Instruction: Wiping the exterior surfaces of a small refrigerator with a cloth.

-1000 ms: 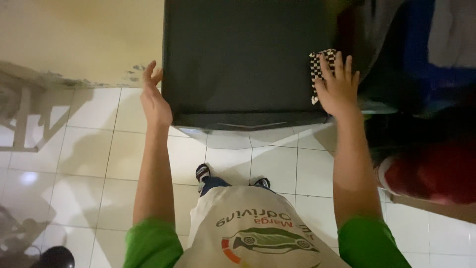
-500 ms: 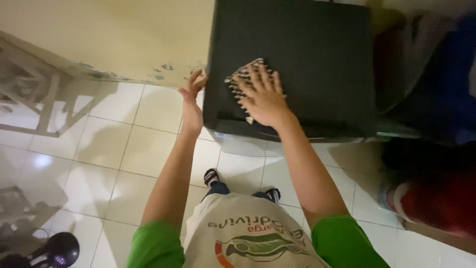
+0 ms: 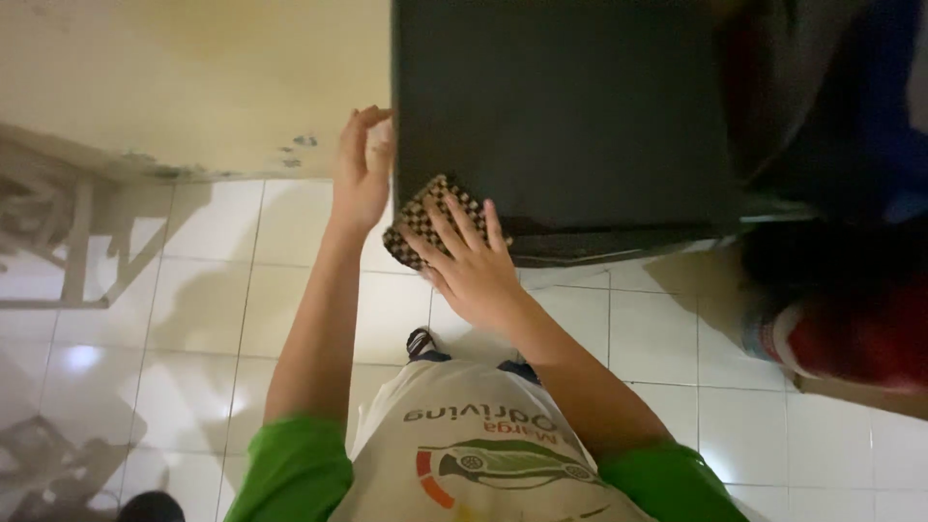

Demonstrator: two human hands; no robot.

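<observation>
A large black flat panel (image 3: 561, 116) fills the upper middle of the view. My right hand (image 3: 469, 263) presses a black-and-white checkered cloth (image 3: 425, 218) flat against the panel's lower left corner, fingers spread over the cloth. My left hand (image 3: 362, 169) rests against the panel's left edge, just above the cloth, fingers curled at the edge. Both forearms reach up from green sleeves.
White floor tiles (image 3: 193, 300) lie below, with a yellowish wall (image 3: 193, 77) behind at the left. A white frame (image 3: 58, 242) stands at the far left. Dark blue and red things (image 3: 851, 319) crowd the right side. My shoes (image 3: 420, 341) stand under the panel.
My right hand has slid the checkered cloth leftward and down across the panel, from its right side to its lower left corner. My left hand stays at the panel's left edge.
</observation>
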